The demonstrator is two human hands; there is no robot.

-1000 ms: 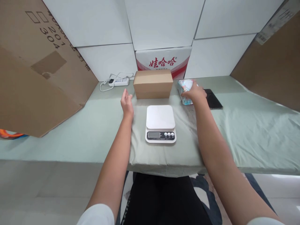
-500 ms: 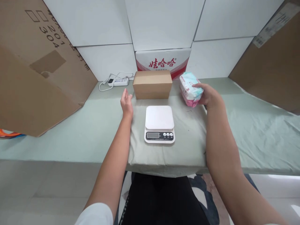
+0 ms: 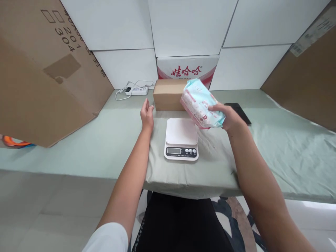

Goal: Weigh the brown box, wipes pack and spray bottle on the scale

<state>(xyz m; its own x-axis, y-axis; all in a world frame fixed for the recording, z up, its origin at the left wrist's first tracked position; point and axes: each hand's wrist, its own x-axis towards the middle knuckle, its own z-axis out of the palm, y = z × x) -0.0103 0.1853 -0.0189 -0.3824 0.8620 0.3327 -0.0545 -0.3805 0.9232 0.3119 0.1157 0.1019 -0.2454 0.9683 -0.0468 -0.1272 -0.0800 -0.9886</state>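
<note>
My right hand (image 3: 226, 115) grips the near end of a soft blue, white and pink plastic-wrapped pack (image 3: 201, 105), its printing too small to read. The pack is tilted above the table, in front of the right part of a brown cardboard box (image 3: 168, 95) and close to the back right corner of a white kitchen scale (image 3: 181, 134). My left hand (image 3: 147, 113) is open and holds nothing, fingers pointing up, just left of the box and the scale. Nothing lies on the scale's platform, and its display looks blank.
A black flat object (image 3: 238, 112) lies behind my right wrist. A white power strip (image 3: 137, 91) with its cord sits at the back left. Large cardboard panels (image 3: 60, 112) flank the green-clothed table (image 3: 112, 140). A white and red carton (image 3: 187, 66) stands against the wall.
My right hand has brought the pack leftward and turned it, towards the scale and in front of the box. The black flat object has come into sight. My left hand stays open.
</note>
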